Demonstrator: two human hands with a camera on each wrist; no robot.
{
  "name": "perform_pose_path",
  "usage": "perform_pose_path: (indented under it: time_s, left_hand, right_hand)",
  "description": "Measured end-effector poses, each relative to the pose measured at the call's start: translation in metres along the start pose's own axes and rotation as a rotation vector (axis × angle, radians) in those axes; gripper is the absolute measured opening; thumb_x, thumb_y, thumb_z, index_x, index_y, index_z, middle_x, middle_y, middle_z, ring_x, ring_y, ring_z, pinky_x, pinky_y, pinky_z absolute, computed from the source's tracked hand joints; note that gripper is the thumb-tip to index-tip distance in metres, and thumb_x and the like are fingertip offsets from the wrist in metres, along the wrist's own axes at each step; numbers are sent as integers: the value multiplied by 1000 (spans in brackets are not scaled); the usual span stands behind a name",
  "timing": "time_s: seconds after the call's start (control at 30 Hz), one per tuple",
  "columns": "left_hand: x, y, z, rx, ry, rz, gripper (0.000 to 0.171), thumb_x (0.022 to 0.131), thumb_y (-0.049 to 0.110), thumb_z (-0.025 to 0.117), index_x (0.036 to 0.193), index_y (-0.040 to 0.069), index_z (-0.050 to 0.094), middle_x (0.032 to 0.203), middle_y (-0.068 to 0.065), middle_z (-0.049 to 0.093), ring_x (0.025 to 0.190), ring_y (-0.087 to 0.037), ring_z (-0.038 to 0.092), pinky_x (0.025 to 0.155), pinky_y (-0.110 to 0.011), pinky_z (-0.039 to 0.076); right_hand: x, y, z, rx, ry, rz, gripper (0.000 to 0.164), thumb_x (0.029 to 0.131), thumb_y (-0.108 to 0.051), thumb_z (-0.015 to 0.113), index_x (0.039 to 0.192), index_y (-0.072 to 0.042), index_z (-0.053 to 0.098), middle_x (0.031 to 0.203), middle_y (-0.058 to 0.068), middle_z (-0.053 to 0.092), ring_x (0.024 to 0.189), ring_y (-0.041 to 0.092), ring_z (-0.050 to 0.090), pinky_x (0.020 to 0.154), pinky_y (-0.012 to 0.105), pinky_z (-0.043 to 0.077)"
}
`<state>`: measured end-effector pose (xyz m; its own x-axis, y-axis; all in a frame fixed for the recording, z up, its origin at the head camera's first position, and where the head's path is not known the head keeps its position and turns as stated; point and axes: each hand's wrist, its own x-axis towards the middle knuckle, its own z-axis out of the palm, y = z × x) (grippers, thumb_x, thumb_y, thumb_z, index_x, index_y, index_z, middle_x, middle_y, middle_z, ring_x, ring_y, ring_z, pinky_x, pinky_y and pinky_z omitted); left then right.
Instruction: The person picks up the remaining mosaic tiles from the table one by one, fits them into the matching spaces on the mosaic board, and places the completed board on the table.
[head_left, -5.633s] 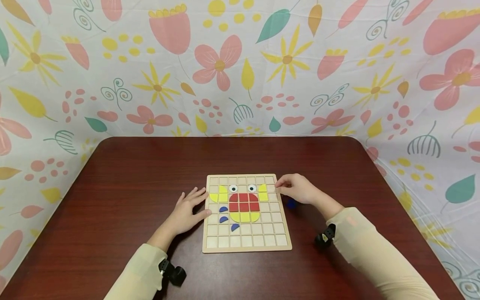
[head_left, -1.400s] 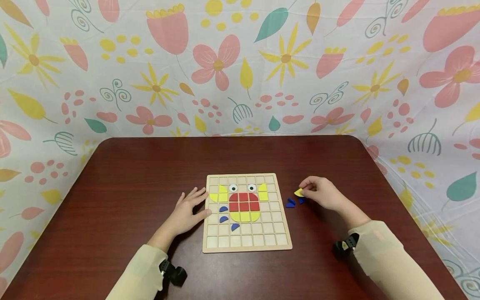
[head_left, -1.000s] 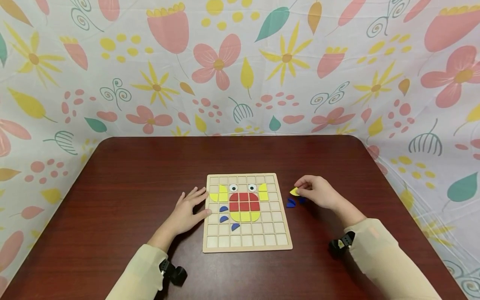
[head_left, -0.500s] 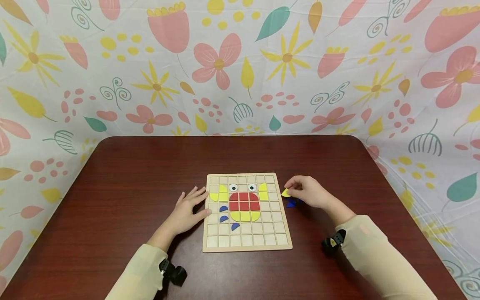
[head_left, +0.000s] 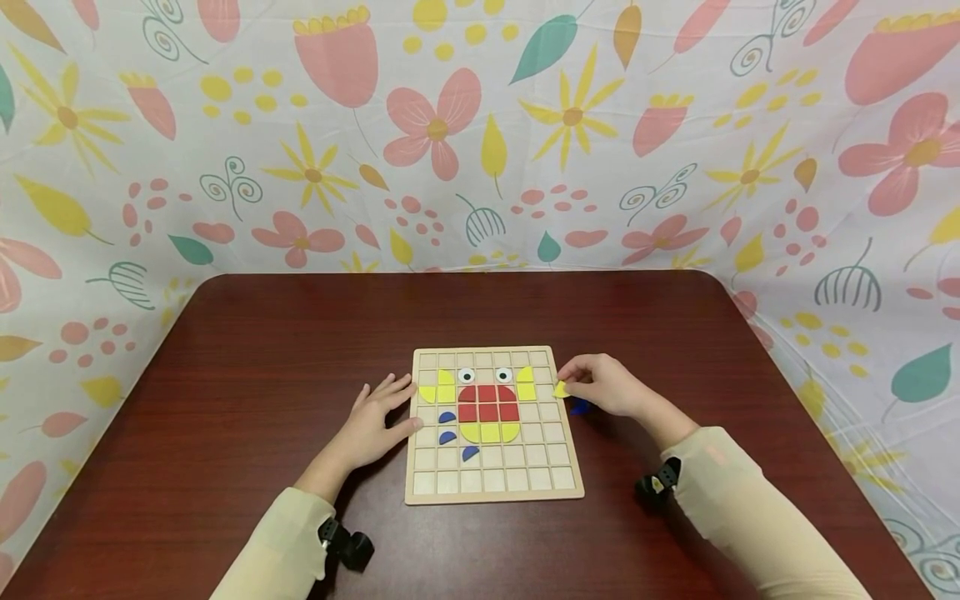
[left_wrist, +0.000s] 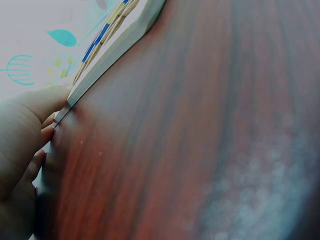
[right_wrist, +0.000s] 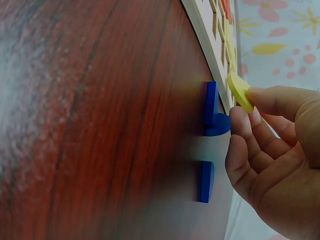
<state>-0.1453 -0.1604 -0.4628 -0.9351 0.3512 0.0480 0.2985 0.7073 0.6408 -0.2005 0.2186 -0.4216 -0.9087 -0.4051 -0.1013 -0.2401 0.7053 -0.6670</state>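
Note:
A square wooden grid board (head_left: pixel 495 492) lies mid-table with red, yellow and blue pieces and two eye discs set in its cells. My left hand (head_left: pixel 372 422) rests at its left edge, fingers spread, thumb and fingertips touching the rim. At the board's upper right edge, my right hand (head_left: pixel 611 386) pinches a yellow quarter-round piece (right_wrist: pixel 240 92) between thumb and fingers. The piece is over the rim, right of the yellow square (head_left: pixel 527 392). Several blue pieces (right_wrist: pixel 211 105) lie on the table below the right hand, partly hidden by it in the head view.
The dark red-brown wooden table (head_left: pixel 300 333) ends at the back against a white cloth (head_left: pixel 480 233) with flower patterns. Black wrist cameras (head_left: pixel 352 550) sit on both cuffs. Three blue half-rounds (head_left: pixel 447 437) lie in the board's left cells.
My right hand has picked up the yellow quarter-round piece from near the blue pieces and carried it left to the board's right rim. The left hand has stayed in place.

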Motion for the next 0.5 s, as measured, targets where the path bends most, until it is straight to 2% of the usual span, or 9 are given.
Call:
perform_pose_path:
  time_s: [0.5]
  left_hand:
    - [0,0,0,-9,-2,1,61,88,34,66,141,9,45,151,-10,36,144,-33,23,113,-64,5]
  right_hand:
    - [4,-7,8,-45,-7,-13,12,88,-8,65,99,-6,70,88,3,68,76,13,56,69,27,48]
